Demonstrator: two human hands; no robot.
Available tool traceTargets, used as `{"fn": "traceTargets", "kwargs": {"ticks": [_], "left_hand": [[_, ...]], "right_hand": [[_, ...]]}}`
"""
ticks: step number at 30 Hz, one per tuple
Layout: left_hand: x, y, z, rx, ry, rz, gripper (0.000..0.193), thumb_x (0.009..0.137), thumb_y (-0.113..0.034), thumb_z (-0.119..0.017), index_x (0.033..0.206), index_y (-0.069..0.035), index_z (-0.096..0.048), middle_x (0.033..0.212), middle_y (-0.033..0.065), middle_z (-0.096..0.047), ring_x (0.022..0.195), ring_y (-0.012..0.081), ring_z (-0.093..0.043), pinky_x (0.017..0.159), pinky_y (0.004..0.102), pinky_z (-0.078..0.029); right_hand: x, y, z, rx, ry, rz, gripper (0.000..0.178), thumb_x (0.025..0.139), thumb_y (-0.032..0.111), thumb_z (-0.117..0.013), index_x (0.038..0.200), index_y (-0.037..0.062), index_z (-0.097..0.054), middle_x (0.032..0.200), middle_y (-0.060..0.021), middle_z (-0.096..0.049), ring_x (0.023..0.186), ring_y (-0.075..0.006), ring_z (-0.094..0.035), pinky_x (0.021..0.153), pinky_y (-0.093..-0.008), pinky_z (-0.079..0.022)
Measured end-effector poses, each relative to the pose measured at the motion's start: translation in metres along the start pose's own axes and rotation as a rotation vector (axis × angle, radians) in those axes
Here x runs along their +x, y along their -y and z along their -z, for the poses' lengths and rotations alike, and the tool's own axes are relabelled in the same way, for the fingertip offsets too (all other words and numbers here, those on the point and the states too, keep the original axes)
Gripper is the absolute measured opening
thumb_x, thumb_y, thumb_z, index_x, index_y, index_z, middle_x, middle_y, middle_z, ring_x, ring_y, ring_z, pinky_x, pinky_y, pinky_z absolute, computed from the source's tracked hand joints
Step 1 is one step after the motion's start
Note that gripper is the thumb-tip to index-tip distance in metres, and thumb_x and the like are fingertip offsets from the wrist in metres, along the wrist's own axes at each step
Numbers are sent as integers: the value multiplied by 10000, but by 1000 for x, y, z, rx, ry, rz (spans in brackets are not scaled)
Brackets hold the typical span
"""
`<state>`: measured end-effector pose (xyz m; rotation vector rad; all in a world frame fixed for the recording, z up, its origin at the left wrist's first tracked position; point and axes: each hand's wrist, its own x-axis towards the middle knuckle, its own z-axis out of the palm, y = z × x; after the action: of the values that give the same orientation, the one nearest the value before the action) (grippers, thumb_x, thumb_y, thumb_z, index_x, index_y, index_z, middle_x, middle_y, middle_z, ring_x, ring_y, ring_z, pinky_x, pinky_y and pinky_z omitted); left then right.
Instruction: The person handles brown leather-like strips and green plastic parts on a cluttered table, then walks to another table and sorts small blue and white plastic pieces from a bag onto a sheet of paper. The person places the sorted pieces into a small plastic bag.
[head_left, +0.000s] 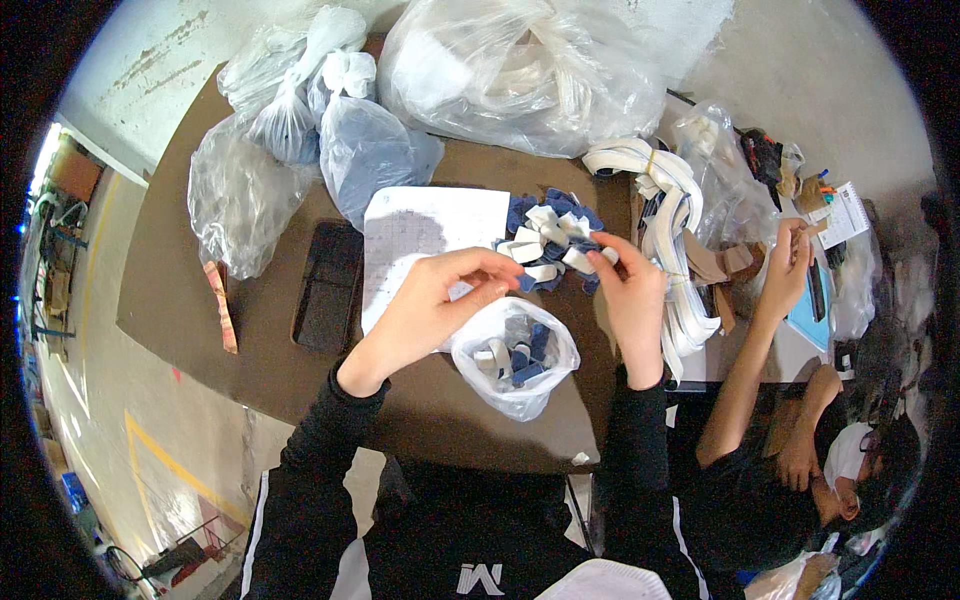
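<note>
A pile of small white and dark blue pieces (552,235), seemingly cut strip or cloth, lies at the middle of the brown table. At its left edge my left hand (440,295) has thumb and fingers drawn together in a pinch; what they hold, if anything, is too small to make out. On the pile's right side, my right hand (634,300) pinches a small white piece (609,255) between thumb and forefinger. Just below the pile and between both hands stands an open white plastic bag (470,352) with several similar pieces inside.
A paper sheet (400,235) and a dark phone-like tray (328,287) lie left. Tied plastic bags (365,150) and a large clear bag (520,80) fill the back. Bundled white strips (672,225) hang to the right, beside a co-worker's raised hand (790,262).
</note>
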<state>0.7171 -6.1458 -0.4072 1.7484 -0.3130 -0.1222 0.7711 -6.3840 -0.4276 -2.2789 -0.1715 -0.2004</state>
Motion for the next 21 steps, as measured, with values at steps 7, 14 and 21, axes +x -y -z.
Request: {"fn": "traceTargets", "kwargs": {"ticks": [7,14,21], "left_hand": [[3,21,-6,-447,-154,138,335,937,-159,-623,1230,-4,-577,1134,87,-647,1034,159,-623,911,282,-497],[3,25,-22,-981,-191,286,328,968,-159,-580,1270,-42,-528,1096,43,-616,1063,172,-602,982,408,-520],[5,33,-16,-1014,-211,315,292,983,-159,-547,1219,11,-571,1134,98,-634,1022,191,-642,925,340,-558]], "right_hand": [[7,26,-5,661,132,-206,231,859,39,-683,1087,-1,-677,831,11,-653,712,-54,-571,628,-199,-442],[-2,59,-38,529,399,-48,231,887,54,-635,1113,34,-679,781,-11,-650,672,-47,-543,592,-203,-424],[-6,40,-37,584,339,2,250,918,24,-602,1163,11,-649,962,-21,-656,884,-96,-615,770,-246,-508]]}}
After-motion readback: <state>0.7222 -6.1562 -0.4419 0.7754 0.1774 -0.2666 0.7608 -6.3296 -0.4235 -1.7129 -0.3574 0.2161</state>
